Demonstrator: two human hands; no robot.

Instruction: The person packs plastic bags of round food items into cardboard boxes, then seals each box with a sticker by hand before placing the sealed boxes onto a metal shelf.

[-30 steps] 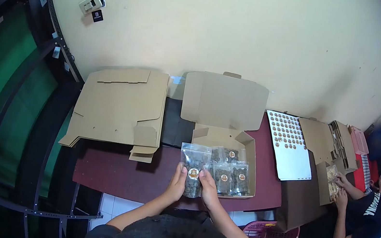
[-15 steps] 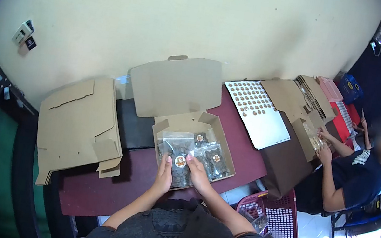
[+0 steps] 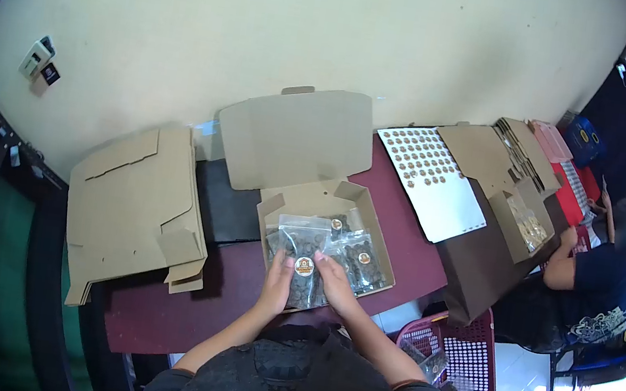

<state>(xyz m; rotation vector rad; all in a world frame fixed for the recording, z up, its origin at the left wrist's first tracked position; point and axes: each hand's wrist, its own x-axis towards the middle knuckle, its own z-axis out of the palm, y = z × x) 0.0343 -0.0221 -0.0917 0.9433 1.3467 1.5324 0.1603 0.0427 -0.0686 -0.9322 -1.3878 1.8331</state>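
A clear zip pouch (image 3: 302, 236) of dark pieces, with a round label on its front, is held upright between both hands. My left hand (image 3: 279, 280) grips its left edge, the thumb pressed on the front. On the right edge, my right hand (image 3: 336, 283) grips with its thumb beside the label. Behind and below the pouch stands an open cardboard box (image 3: 381, 245), its lid (image 3: 296, 141) raised against the wall. Inside the box lie more labelled pouches (image 3: 365, 265), partly hidden by the held one.
Flattened cardboard boxes (image 3: 133, 210) are stacked at the left of the maroon table (image 3: 160, 318). A sticker sheet (image 3: 434, 188) lies right of the box. A red basket (image 3: 477, 363) with pouches stands below. At the right, a co-worker (image 3: 598, 275) sits near another open box (image 3: 520, 229).
Both hands still hold the pouch, and the view has shifted slightly. The co-worker's hands have left the open box at the right, and that person has turned away from it.
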